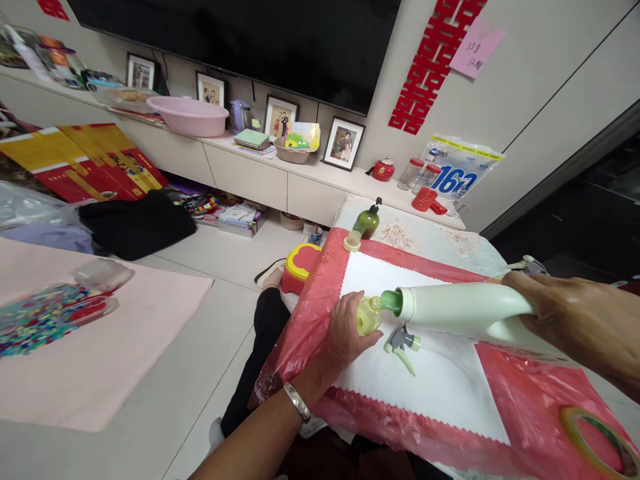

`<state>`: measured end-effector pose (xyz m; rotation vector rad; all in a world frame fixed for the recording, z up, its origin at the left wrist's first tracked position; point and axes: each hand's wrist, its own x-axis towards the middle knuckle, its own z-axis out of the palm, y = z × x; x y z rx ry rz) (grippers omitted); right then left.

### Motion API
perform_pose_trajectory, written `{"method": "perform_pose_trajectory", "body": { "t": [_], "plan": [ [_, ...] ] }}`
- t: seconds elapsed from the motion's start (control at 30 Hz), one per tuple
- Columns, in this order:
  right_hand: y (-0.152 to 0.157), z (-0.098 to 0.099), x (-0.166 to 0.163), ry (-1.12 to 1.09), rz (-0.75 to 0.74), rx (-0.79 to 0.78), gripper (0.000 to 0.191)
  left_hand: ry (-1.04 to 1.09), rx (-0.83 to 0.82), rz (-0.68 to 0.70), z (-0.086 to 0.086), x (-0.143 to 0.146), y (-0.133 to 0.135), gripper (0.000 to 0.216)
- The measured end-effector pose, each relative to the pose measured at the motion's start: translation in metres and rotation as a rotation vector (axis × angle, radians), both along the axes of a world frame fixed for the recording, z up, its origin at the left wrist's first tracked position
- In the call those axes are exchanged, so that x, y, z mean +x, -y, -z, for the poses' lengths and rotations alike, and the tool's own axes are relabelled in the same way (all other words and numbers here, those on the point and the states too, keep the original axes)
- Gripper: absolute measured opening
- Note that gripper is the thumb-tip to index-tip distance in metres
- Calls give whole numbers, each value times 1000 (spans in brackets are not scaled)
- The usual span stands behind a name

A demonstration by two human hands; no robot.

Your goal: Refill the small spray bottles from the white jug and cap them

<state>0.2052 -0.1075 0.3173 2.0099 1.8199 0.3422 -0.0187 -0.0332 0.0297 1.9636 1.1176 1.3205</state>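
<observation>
My left hand grips a small yellow-green bottle standing on the white cloth. My right hand holds a large white bottle tipped on its side, its green spout against the small bottle's mouth. A green spray-pump head lies on the cloth just below the spout.
A red plastic sheet lies under the cloth on a small table. A dark green pump bottle and a small cap stand at the far edge. A tape roll lies at the lower right. A red-and-yellow stool sits on the floor.
</observation>
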Motion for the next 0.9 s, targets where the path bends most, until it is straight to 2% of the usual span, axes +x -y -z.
{"method": "perform_pose_trajectory", "body": {
  "t": [0.5, 0.9],
  "plan": [
    [-1, -3, -1, -21, -56, 40, 14, -7, -24, 8, -1, 0, 0, 89],
    [1, -4, -5, 14, -7, -4, 12, 8, -8, -15, -1, 1, 0, 87]
  ]
}}
